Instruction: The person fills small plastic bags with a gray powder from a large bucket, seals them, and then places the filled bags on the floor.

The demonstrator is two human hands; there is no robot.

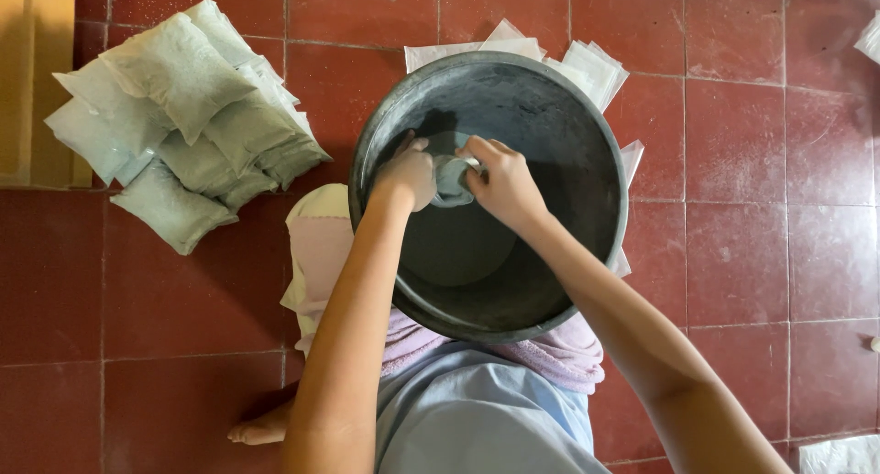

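Pinching a small pale bag inside the dark basin, left hand and right hand both grip it closed-fingered, with many filled bags already stacked and empty bags left.

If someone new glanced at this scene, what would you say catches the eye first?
The big dark bucket in the middle, tilted toward the person, with the left hand and right hand inside it gripping a small bag. Next, the pile of filled bags on the red tiled floor at upper left.
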